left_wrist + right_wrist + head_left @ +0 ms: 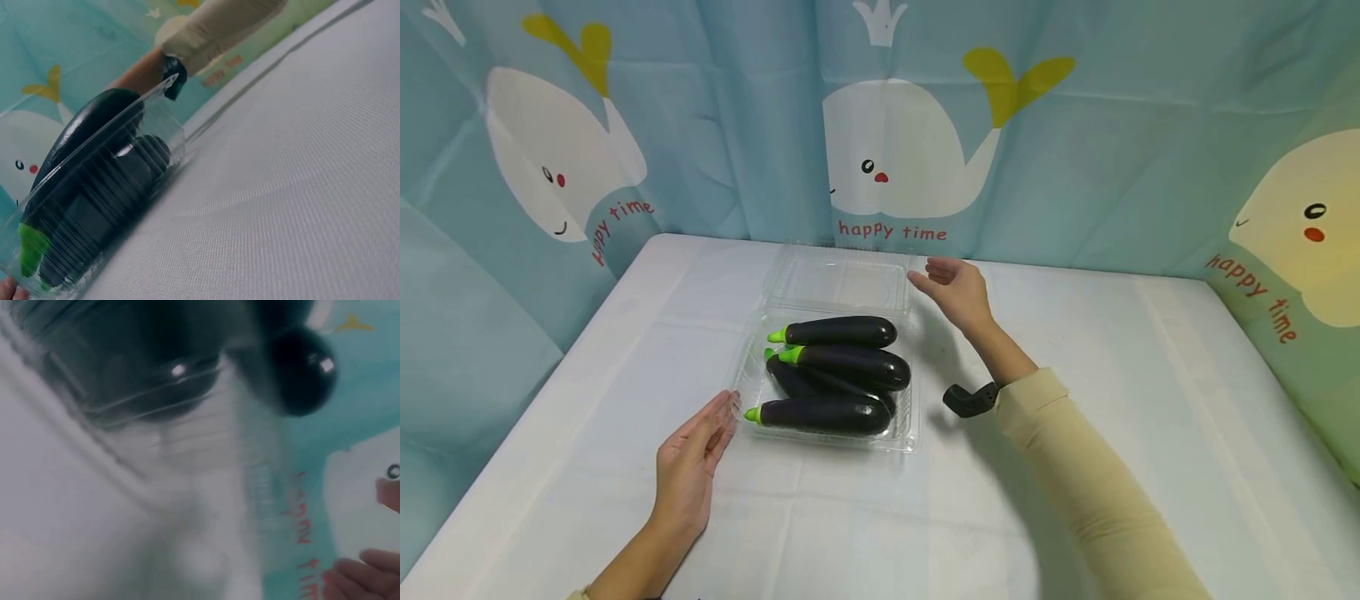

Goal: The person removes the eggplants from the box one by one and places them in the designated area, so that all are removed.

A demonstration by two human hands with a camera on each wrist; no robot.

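Note:
Several dark eggplants [831,414] with bright green stems lie in a clear plastic clamshell container [902,442], some on top of others. Its transparent lid [842,283] is folded back toward the curtain. My left hand [688,467] touches the container's left edge with its fingers extended; only fingertips show at the corner of the left wrist view. Beside the lid's right edge, my right hand [958,292] is held with fingers loosely bent and thumb apart, nothing in its grasp. Whether it touches the lid I cannot tell. The right wrist view is blurred.
A white cloth covers the table [1120,400]. Behind it hangs a light blue curtain [760,125] printed with white whales. A black wrist device [970,401] sticks out from the right wrist, low beside the container.

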